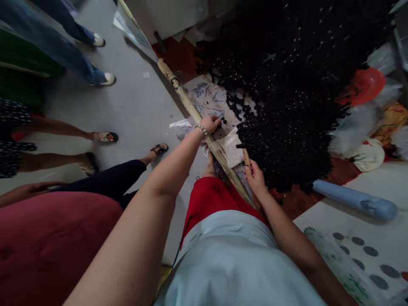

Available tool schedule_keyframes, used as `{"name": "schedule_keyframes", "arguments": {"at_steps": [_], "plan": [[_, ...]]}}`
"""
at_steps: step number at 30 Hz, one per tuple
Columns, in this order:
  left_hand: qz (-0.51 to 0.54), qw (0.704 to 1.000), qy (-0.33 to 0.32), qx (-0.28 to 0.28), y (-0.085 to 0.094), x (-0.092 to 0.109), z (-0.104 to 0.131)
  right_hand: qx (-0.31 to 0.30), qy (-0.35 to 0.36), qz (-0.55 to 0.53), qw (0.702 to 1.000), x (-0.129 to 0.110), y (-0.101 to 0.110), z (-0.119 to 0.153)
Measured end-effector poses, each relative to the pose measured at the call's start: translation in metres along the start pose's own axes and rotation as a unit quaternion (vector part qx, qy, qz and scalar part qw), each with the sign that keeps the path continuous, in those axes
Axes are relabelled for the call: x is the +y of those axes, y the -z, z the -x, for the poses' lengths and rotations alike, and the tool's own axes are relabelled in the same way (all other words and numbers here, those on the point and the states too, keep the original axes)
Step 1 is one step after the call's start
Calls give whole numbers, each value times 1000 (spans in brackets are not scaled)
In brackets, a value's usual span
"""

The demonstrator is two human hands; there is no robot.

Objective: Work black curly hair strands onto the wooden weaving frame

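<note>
My right hand is wrapped round the wooden handle of a small hammer, whose dark head points away from me. My left hand, with a bead bracelet on its wrist, reaches over a long wooden pole. Its fingers are bent together beside a few small black pieces; what they pinch is too small to make out. Between the two hands lies a pale cloth, partly over the pole. A big heap of small shiny black parts spreads just beyond the hammer.
Patterned sheeting lies under the near edge of the heap. On the right are a red plastic bowl, clear plastic bags and a blue roll. Several people stand or sit at left, one in a dark red top.
</note>
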State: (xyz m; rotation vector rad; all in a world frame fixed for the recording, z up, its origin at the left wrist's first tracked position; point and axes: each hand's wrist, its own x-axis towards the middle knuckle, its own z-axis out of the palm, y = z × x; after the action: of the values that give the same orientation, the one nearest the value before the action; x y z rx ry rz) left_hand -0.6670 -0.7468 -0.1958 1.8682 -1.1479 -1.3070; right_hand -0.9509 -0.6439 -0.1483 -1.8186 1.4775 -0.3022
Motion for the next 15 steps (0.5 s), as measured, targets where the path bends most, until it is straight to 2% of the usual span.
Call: {"name": "schedule_keyframes", "arguments": {"at_steps": [3, 7, 15], "plan": [[-37, 999, -3, -25, 4, 6, -5, -8, 6, 6, 1000, -5, -3, -9], [-88, 996, -8, -30, 5, 10, -7, -15, 7, 6, 1000, -6, -4, -16], [-83, 995, 5, -52, 5, 13, -6, -11, 7, -2, 1000, 0, -7, -24]]}}
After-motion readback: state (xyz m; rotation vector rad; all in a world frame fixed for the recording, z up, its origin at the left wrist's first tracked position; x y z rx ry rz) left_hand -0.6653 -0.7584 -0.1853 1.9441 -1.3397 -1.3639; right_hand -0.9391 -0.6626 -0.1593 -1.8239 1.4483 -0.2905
